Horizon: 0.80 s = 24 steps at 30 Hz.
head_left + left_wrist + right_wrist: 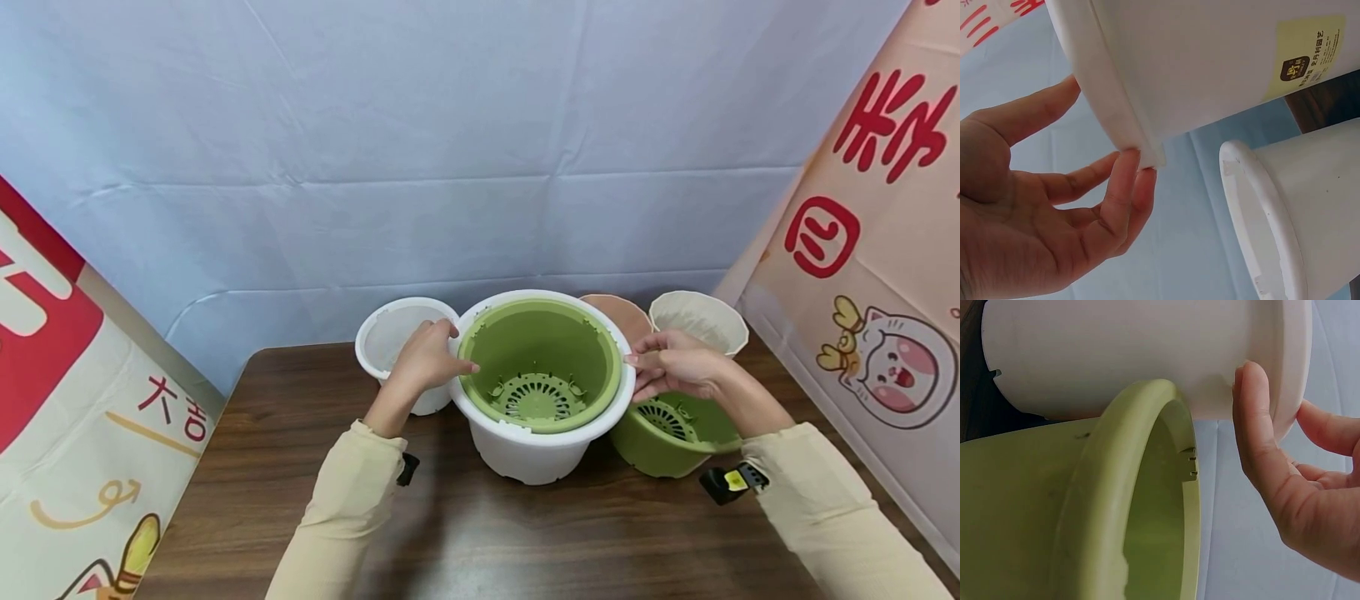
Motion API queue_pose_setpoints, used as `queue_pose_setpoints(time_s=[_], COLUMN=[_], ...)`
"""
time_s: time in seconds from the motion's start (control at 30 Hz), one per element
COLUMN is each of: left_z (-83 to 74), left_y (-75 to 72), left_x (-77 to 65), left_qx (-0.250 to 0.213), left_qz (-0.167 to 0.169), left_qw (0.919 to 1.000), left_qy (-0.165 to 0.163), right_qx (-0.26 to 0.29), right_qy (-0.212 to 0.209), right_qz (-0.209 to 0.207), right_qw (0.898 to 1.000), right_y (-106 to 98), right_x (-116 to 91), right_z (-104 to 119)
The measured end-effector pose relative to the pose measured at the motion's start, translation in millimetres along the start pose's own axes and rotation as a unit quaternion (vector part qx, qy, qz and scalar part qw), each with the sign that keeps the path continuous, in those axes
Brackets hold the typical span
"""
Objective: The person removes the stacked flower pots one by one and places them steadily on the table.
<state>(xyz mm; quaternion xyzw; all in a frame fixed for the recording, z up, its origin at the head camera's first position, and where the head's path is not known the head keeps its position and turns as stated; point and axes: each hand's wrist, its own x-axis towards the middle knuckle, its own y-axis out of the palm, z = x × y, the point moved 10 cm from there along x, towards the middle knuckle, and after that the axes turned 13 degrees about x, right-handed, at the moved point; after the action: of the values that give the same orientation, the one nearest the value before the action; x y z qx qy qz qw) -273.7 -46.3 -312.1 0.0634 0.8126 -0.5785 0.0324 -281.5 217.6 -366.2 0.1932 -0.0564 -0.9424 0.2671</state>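
A large white plastic flowerpot (528,457) stands in the middle of the head view, with a green flowerpot (517,346) nested inside it. My left hand (426,357) pinches the white rim on its left side. In the left wrist view the thumb lies on the top edge and the fingertips (1124,178) meet the lip from beneath. On the opposite side my right hand (681,365) holds the same rim, its fingers (1254,412) against the outer wall below the lip. Slots pierce the green pot's bottom.
A smaller white pot (386,337) stands at the left. To the right are another green pot (656,457), a terracotta-coloured pot (617,313) partly hidden behind the large one, and a cream pot (697,318). A pale cloth (420,225) hangs behind the wooden table (480,542).
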Motion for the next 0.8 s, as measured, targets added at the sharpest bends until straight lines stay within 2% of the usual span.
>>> queue_pose_setpoints(time_s=[0.2, 0.53, 0.8], left_z=[0.2, -4.7, -5.5], left_y=[1.2, 0.2, 1.9], left_x=[2.1, 5.4, 5.5], left_qx=[0.028, 0.051, 0.073], left_qz=[0.013, 0.007, 0.003], left_qw=[0.9995, 0.9987, 0.9973], left_qy=[-0.009, -0.001, -0.012], right_qx=[-0.001, 0.001, 0.001], right_qy=[0.001, 0.002, 0.003], right_qz=[-0.002, -0.008, -0.008], right_qw=[1.0, 1.0, 1.0], right_y=[0.8, -0.3, 0.0], right_x=[-1.0, -0.8, -1.0], right_z=[1.0, 0.6, 0.9])
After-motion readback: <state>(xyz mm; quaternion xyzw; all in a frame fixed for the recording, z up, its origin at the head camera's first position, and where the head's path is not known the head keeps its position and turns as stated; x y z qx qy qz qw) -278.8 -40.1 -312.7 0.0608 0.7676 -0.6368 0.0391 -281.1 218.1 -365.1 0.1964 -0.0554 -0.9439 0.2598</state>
